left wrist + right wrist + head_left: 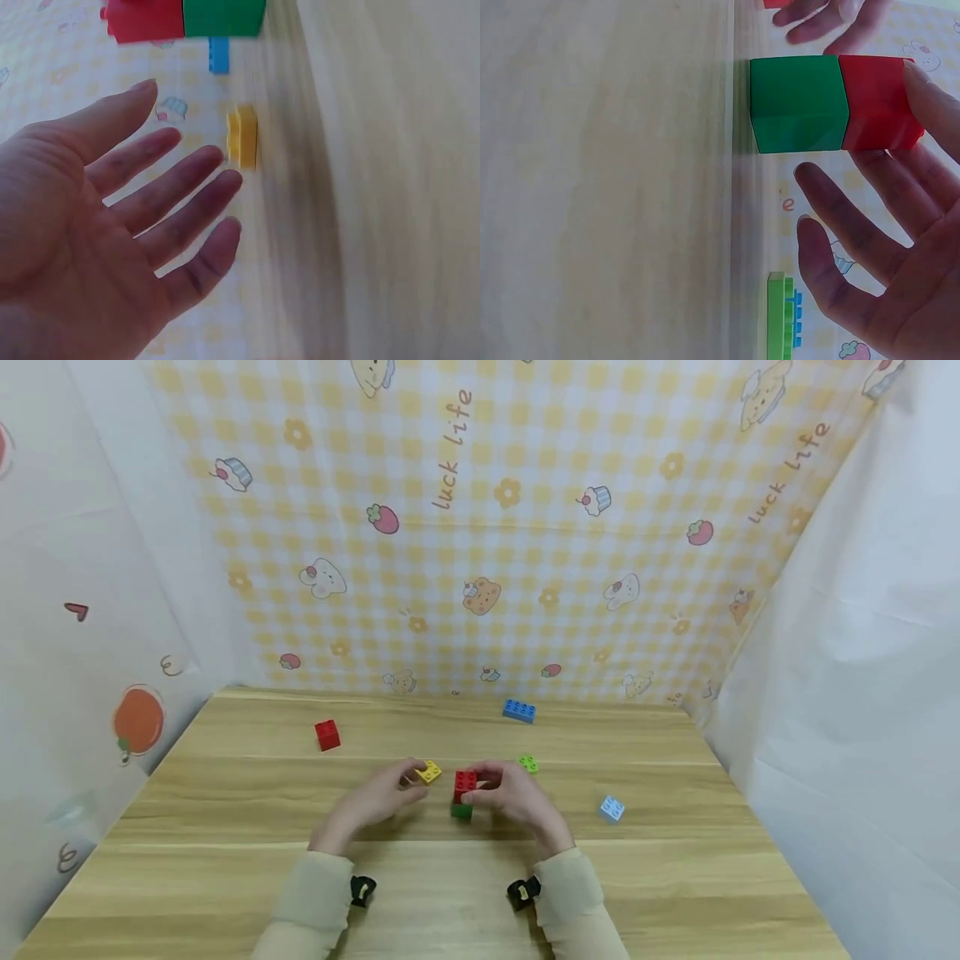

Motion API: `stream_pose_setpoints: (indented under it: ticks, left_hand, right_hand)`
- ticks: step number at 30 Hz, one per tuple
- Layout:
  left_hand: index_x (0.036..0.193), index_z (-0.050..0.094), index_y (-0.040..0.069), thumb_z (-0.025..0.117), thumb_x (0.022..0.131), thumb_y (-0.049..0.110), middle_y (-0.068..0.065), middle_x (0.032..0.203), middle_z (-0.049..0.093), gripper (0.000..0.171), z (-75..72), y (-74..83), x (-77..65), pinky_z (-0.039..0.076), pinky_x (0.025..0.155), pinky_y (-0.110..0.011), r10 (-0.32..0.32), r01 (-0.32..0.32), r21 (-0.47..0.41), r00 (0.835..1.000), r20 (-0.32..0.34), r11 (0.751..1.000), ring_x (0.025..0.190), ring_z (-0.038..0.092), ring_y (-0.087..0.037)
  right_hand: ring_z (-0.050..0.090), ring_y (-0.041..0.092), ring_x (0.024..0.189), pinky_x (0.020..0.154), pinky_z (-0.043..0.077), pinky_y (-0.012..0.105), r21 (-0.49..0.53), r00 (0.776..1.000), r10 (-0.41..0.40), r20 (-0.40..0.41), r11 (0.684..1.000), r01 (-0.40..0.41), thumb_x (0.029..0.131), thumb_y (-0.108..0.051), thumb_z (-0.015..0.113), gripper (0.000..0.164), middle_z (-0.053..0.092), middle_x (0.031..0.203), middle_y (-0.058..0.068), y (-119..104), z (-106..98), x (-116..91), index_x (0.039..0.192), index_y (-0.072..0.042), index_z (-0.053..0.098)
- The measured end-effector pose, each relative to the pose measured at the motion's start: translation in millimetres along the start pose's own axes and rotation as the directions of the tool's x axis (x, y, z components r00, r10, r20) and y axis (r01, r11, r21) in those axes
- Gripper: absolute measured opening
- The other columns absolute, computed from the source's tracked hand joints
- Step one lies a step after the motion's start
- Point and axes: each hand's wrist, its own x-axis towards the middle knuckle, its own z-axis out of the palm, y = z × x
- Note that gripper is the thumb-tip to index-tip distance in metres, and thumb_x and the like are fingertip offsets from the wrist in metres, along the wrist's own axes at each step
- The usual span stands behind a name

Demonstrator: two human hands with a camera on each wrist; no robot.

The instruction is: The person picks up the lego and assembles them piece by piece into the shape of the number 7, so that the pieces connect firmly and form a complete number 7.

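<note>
A red toy brick [465,783] sits stacked on a green toy brick [461,812] at the middle of the table. Thumb and fingers of my right hand [516,792] pinch the red brick from its sides; in the right wrist view the ring and little fingers stay off the green brick [799,103]. My left hand [381,795] is left of the stack, fingers loosely bent and spread, holding nothing. Just beyond its fingertips lies a low yellow brick [430,772], and the left wrist view shows a gap between fingers and yellow brick [244,136].
Another red brick [327,735] rests at the back left of the wooden table [225,827]. Toward the back edge lies a long blue brick [519,710]. A lime green brick [528,764] is behind my right hand, and a light blue brick [612,809] stands farther right.
</note>
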Motion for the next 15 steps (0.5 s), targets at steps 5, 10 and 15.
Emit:
stream_pose_setpoints:
  ticks: [5, 10, 15]
  left_hand:
    - [0.130, 0.056, -0.001, 0.062, 0.097, 0.016, -0.019, 0.123, 0.060, 0.038, -21.2, -6.9, -3.8, 0.048, 0.090, -0.050, 0.019, -0.015, 0.105, 0.999, -0.037, 0.994, 0.109, 0.057, -0.034]
    - [0.129, 0.056, -0.003, 0.062, 0.097, 0.015, -0.021, 0.126, 0.058, 0.037, -39.0, -15.6, -6.8, 0.048, 0.090, -0.052, 0.038, -0.031, 0.186, 0.999, -0.035, 0.982, 0.110, 0.057, -0.038]
    - [0.128, 0.057, -0.004, 0.062, 0.096, 0.015, -0.024, 0.128, 0.055, 0.038, -57.2, -23.6, -10.5, 0.047, 0.090, -0.055, 0.047, -0.028, 0.262, 0.997, -0.066, 0.965, 0.112, 0.055, -0.042]
  right_hand:
    - [0.064, 0.016, 0.096, 0.086, 0.050, 0.041, 0.003, 1.000, 0.001, 0.003, 1.000, -0.001, 0.083, -0.028, 0.080, 0.038, 0.069, 0.103, -0.003, -2, -1, -1, 0.117, -0.016, 0.069]
    - [0.064, 0.016, 0.096, 0.087, 0.050, 0.041, 0.004, 1.000, 0.003, 0.007, 1.000, -0.003, 0.084, -0.028, 0.079, 0.037, 0.069, 0.103, -0.004, -2, -1, -3, 0.117, -0.016, 0.068]
    - [0.064, 0.017, 0.097, 0.086, 0.050, 0.041, 0.012, 1.000, 0.000, 0.012, 1.000, -0.001, 0.084, -0.028, 0.079, 0.037, 0.069, 0.104, -0.003, -2, -1, -2, 0.117, -0.015, 0.068]
